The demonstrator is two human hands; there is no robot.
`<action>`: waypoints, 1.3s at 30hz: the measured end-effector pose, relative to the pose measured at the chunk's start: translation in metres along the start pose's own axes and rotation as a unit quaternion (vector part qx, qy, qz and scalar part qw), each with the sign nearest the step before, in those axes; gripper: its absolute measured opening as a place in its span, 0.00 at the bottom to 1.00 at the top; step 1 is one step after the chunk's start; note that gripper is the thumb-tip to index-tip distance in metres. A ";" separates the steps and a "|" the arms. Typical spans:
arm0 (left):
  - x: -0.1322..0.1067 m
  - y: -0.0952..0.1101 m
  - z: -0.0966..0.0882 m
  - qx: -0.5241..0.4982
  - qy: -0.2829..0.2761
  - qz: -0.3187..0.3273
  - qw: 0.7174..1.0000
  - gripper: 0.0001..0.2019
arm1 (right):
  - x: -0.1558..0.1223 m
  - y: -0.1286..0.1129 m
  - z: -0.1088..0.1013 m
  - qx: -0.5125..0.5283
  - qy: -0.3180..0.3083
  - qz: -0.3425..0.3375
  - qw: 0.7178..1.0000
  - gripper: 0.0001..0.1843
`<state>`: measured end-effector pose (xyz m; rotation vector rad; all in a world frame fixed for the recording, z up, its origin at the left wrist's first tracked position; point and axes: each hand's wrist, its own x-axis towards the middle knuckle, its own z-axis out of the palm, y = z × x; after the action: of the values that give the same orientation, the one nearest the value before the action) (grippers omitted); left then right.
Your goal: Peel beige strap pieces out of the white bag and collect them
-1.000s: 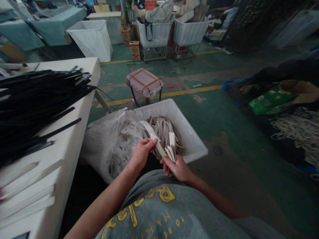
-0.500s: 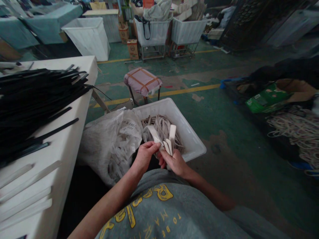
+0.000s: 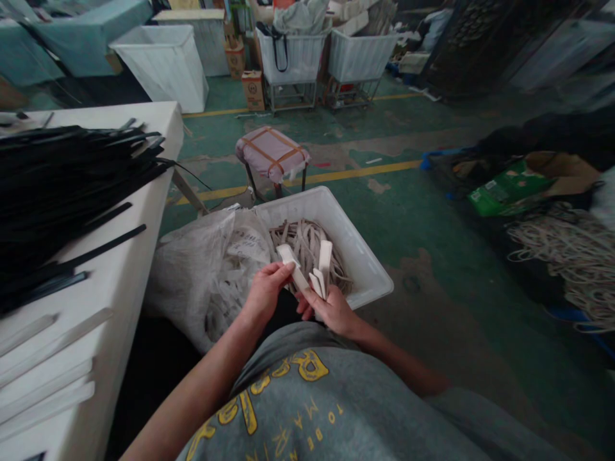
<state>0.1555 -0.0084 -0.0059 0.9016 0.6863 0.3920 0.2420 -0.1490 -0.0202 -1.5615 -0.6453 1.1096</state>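
Note:
Several off-white flat straps (image 3: 325, 257) stand up out of my right hand (image 3: 335, 311), which is closed round their lower part. My left hand (image 3: 269, 285) pinches another pale strap (image 3: 286, 253) between thumb and fingers, up near its top end. That strap slants down to my right hand, whose thumb lies by it. Just beyond and below both hands, a white plastic bin (image 3: 369, 269) holds a tangle of beige straps (image 3: 307, 237). To the left of the bin, a translucent woven sack (image 3: 192, 256) has pale strips inside.
On the left, a white table (image 3: 120, 256) bears a heap of black straps (image 3: 62, 186) and several pale strips (image 3: 52, 349). A padded pink stool (image 3: 271, 150) stands beyond the bin. Rope coils (image 3: 567, 250) and a green carton (image 3: 509, 189) lie to the right. Wheeled carts (image 3: 293, 61) stand farther back.
My left hand has slid up and left along its strap, toward the top end. My right hand still grips its straps. The whole view has shifted slightly.

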 end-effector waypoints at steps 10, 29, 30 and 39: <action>-0.001 -0.002 0.000 -0.002 -0.009 -0.024 1.000 0.18 | 0.005 -0.006 0.000 0.008 0.002 0.007 1.000 0.32; -0.003 0.001 -0.023 -0.168 0.104 -0.168 0.966 0.18 | -0.017 0.001 -0.002 -0.102 -0.038 -0.054 0.993 0.27; -0.004 -0.001 -0.024 -0.179 0.117 -0.184 0.959 0.18 | -0.018 0.002 -0.002 -0.106 -0.043 -0.051 0.992 0.26; -0.002 -0.019 -0.031 -0.176 0.163 -0.237 0.941 0.13 | -0.028 0.017 -0.005 -0.141 -0.102 -0.014 0.985 0.20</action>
<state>0.1327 -0.0024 -0.0341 0.3112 1.0704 0.2205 0.2324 -0.1803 -0.0271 -1.6819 -0.9943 1.2068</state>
